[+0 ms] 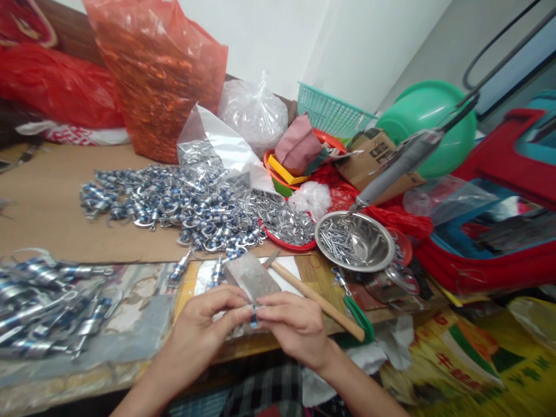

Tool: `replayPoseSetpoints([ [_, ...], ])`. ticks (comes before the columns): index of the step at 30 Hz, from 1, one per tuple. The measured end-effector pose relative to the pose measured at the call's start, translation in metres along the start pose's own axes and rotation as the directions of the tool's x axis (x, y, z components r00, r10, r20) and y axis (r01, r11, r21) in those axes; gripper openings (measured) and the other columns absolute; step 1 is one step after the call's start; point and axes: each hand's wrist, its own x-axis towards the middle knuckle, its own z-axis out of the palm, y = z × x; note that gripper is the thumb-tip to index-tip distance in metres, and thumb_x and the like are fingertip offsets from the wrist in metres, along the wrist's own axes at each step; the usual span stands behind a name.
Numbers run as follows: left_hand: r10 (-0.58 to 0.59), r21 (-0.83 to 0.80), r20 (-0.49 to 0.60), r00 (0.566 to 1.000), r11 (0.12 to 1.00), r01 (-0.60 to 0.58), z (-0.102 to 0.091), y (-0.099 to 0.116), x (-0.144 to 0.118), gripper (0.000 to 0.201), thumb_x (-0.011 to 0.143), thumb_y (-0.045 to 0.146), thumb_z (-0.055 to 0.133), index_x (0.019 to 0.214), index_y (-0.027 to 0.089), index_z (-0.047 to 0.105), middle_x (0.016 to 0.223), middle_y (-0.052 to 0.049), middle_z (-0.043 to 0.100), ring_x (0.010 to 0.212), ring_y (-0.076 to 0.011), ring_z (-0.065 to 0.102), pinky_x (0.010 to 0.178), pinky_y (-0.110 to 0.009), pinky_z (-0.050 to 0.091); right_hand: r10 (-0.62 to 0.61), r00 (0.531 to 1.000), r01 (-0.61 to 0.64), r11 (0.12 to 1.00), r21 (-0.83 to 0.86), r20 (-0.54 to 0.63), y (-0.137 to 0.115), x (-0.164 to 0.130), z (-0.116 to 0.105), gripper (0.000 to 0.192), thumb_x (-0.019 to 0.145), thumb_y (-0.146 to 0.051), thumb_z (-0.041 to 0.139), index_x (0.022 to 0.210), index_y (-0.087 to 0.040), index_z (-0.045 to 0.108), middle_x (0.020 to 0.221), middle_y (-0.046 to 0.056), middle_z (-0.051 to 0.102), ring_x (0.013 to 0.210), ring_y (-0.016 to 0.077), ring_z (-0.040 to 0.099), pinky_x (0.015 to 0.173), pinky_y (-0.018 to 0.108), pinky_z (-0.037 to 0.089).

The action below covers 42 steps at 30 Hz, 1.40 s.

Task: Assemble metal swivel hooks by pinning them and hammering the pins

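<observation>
Near the table's front edge, my left hand (pixel 217 315) and my right hand (pixel 295 324) meet, fingertips pinched on a small blue-and-silver metal fitting (pixel 253 317). Most of the fitting is hidden by my fingers. Just beyond them lies a grey metal block (pixel 252 275). A hammer (pixel 321 300) with a wooden handle rests to its right, pointing toward the front right. Single fittings lie left of the block, and a large pile of similar fittings (pixel 174 202) spreads behind it. More fittings (pixel 52 301) lie at the left front.
A steel bowl (pixel 382 263) of metal pins stands at the right, beside a red tray (pixel 286 246) of small metal parts. A grey-handled tool (pixel 386 171) slants over the bowl. Behind stand an orange bag (pixel 165 75), a green basin (pixel 434 121) and a teal basket (pixel 330 110).
</observation>
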Motion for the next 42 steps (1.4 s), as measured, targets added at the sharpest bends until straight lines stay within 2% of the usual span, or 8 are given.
replayPoseSetpoints([
  [4, -0.299, -0.282, -0.080, 0.951, 0.922, 0.266, 0.011, -0.002, -0.002, 0.025, 0.063, 0.029, 0.066, 0.086, 0.019, 0.068, 0.080, -0.003, 0.072, 0.077, -0.0201, 0.064, 0.071, -0.028, 0.050, 0.254, 0.964, -0.246, 0.964, 0.099, -0.079, -0.006, 0.001, 0.006, 0.010, 0.064, -0.014, 0.070, 0.073, -0.017, 0.071, 0.069, 0.006, 0.069, 0.062, 0.0156, 0.064, 0.057, 0.023, 0.052],
  [7, -0.372, -0.478, -0.088, 0.924, 0.830, 0.288, 0.018, -0.008, -0.005, 0.052, 0.057, 0.028, 0.072, 0.107, 0.018, 0.059, 0.090, -0.003, 0.070, 0.084, -0.0200, 0.063, 0.074, -0.027, 0.051, 0.391, 0.921, -0.389, 0.917, 0.085, -0.006, -0.006, 0.006, 0.004, 0.010, 0.064, -0.019, 0.070, 0.073, -0.017, 0.072, 0.063, 0.004, 0.068, 0.055, 0.0138, 0.061, 0.047, 0.021, 0.046],
  [11, -0.388, -0.569, -0.029, 0.921, 0.764, 0.304, 0.017, -0.018, -0.004, 0.057, 0.061, 0.031, 0.070, 0.114, 0.018, 0.051, 0.085, -0.003, 0.068, 0.079, -0.0189, 0.063, 0.068, -0.027, 0.052, 0.439, 0.883, -0.392, 0.885, -0.250, 0.169, 0.020, 0.030, -0.013, 0.010, 0.074, -0.026, 0.062, 0.075, -0.020, 0.071, 0.072, 0.001, 0.070, 0.065, 0.0124, 0.063, 0.059, 0.019, 0.048],
  [14, -0.398, -0.581, 0.042, 0.916, 0.736, 0.347, 0.014, -0.021, 0.000, 0.064, 0.061, 0.030, 0.070, 0.118, 0.019, 0.044, 0.080, -0.002, 0.065, 0.073, -0.0189, 0.063, 0.061, -0.027, 0.052, 0.511, 0.858, -0.405, 0.599, -0.691, -0.060, 0.065, 0.058, -0.032, 0.024, 0.085, -0.021, 0.044, 0.091, -0.021, 0.068, 0.094, 0.005, 0.067, 0.088, 0.0149, 0.061, 0.078, 0.024, 0.045],
  [20, -0.374, -0.577, 0.124, 0.919, 0.726, 0.374, 0.013, -0.022, 0.007, 0.067, 0.062, 0.025, 0.069, 0.121, 0.021, 0.035, 0.074, 0.001, 0.058, 0.067, -0.0158, 0.059, 0.057, -0.025, 0.049, 0.608, 0.790, -0.387, 0.396, -0.833, -0.078, 0.135, 0.090, -0.042, 0.021, 0.070, -0.008, 0.053, 0.084, -0.013, 0.069, 0.084, 0.016, 0.066, 0.086, 0.0275, 0.061, 0.074, 0.035, 0.044],
  [28, -0.349, -0.614, 0.147, 0.926, 0.702, 0.362, 0.008, -0.026, 0.016, 0.074, 0.061, 0.017, 0.068, 0.123, 0.023, 0.029, 0.070, 0.004, 0.055, 0.054, -0.0118, 0.056, 0.050, -0.024, 0.046, 0.610, 0.792, -0.305, 0.392, -0.868, -0.003, 0.153, 0.086, -0.051, 0.021, 0.076, -0.019, 0.052, 0.092, -0.021, 0.067, 0.095, 0.008, 0.064, 0.090, 0.0210, 0.058, 0.074, 0.026, 0.042],
  [36, -0.337, -0.636, 0.154, 0.929, 0.685, 0.355, 0.008, -0.026, 0.017, 0.073, 0.061, 0.015, 0.068, 0.122, 0.022, 0.030, 0.068, 0.004, 0.056, 0.055, -0.0113, 0.057, 0.051, -0.023, 0.045, 0.555, 0.831, -0.323, 0.415, -0.850, -0.045, 0.142, 0.075, -0.056, 0.026, 0.086, -0.022, 0.040, 0.095, -0.018, 0.064, 0.096, 0.007, 0.064, 0.091, 0.0176, 0.057, 0.079, 0.024, 0.038],
  [42, -0.333, -0.636, 0.145, 0.932, 0.690, 0.346, 0.008, -0.026, 0.018, 0.074, 0.060, 0.015, 0.069, 0.123, 0.021, 0.031, 0.066, 0.004, 0.057, 0.054, -0.0112, 0.057, 0.049, -0.022, 0.044, 0.562, 0.827, -0.333, 0.482, -0.811, -0.005, 0.146, 0.079, -0.049, 0.027, 0.079, -0.028, 0.054, 0.104, -0.022, 0.061, 0.102, 0.004, 0.062, 0.095, 0.0161, 0.055, 0.080, 0.022, 0.038],
])
